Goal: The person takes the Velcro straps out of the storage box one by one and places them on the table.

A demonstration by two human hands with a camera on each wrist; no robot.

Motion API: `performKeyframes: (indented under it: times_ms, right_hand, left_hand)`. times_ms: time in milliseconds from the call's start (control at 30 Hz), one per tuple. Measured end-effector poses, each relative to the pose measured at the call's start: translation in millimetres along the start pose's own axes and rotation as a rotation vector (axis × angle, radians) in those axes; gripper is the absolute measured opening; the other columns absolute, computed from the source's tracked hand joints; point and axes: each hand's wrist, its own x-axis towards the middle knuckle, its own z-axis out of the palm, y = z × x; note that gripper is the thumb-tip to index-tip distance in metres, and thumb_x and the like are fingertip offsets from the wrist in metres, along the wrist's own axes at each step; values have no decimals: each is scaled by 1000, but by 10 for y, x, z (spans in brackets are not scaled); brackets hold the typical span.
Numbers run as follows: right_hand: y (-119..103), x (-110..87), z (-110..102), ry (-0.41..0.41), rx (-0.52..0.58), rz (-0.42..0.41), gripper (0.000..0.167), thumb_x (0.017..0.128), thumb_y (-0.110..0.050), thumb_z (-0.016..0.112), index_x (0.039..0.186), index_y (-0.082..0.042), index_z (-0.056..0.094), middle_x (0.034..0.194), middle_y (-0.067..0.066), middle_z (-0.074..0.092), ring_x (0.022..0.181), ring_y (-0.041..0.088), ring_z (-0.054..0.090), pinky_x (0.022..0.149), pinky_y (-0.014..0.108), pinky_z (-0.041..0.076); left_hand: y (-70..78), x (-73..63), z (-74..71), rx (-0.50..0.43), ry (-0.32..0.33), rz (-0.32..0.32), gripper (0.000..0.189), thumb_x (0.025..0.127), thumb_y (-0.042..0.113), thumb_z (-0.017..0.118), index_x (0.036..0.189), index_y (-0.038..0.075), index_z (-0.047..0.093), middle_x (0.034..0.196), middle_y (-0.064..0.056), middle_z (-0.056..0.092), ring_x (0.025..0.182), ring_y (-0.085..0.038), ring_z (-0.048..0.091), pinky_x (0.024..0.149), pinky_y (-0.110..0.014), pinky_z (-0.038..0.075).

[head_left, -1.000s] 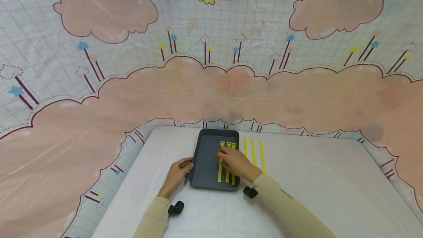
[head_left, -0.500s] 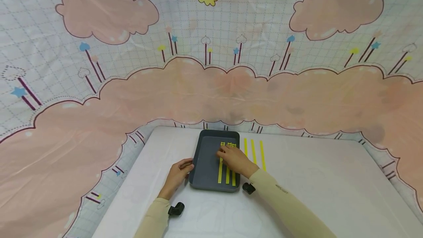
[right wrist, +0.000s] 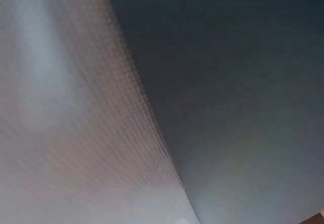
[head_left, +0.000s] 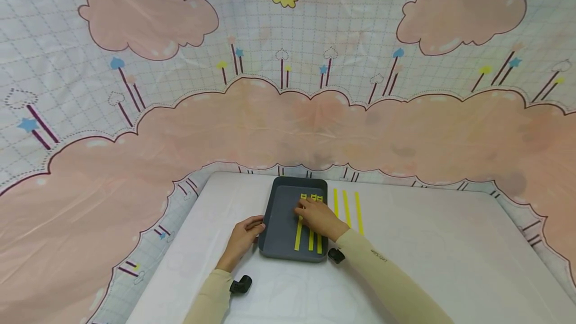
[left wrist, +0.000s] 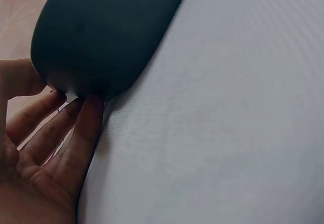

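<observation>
A dark grey rectangular tray [head_left: 280, 234] lies on the white table. In it are three flat yellow strips with wider notched heads at the far end, side by side at its right. My right hand [head_left: 321, 218] reaches in over the right rim; its thumb and fingertips pinch the leftmost yellow strip [head_left: 298, 236], covering its middle. The middle strip [head_left: 311, 241] and the right strip [head_left: 319, 245] pass partly beneath the hand. My left hand [head_left: 245, 236] holds the tray's left edge, thumb and fingertips against the outer wall [left wrist: 96, 37] in the left wrist view.
Right of the tray, three plain yellow lines [head_left: 346, 204] run along the white table [head_left: 427, 244]. A patterned cloth backdrop [head_left: 342, 134] rises behind the table. The right wrist view is mostly the tray's dark wall [right wrist: 228, 107].
The near end of the leftmost strip has swung slightly left, away from the other two. The right hand has shifted very little; the left hand stays at the tray's edge.
</observation>
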Motion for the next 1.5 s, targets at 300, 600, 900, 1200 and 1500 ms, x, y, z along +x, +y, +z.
performKeyframes:
  times_ms: [300,600,900,1200,1500]
  right_hand:
    - [20,10,12,-39,-16,-10,22,94,-15,66,114,-25,68,113,0,63,103,17,60,81,36,55]
    - [7,20,28,-91,-26,-40,22,100,-12,55,115,-25,64,115,2,61,106,20,58,84,42,54]
    - [11,17,16,-103,-105,-113,20,102,-17,52,118,-26,61,119,2,59,113,22,56,94,44,52]
    - [32,25,-12,-49,-136,-145,14,101,-25,53,112,-26,62,119,2,58,116,24,55,95,48,50]
    - [43,2,5,14,-134,-146,11,99,-21,56,109,-24,61,111,-2,61,106,20,55,90,44,52]
  left_hand:
    - [-59,19,-17,-4,-3,2,34,94,15,65,126,6,65,122,-18,68,95,-15,65,69,-26,52]
    - [-67,30,0,-11,-4,6,34,93,12,65,126,2,65,122,-21,68,94,-14,66,68,-25,52]
    - [-20,2,8,-17,-12,9,35,94,13,65,127,1,64,123,-22,67,96,-15,66,67,-26,51]
    - [165,-76,-24,-10,-30,17,37,95,8,62,129,-5,60,125,-27,64,99,-22,66,68,-26,51]
    - [-41,22,-4,-16,1,3,34,94,12,65,126,2,64,122,-21,68,93,-12,64,67,-26,52]
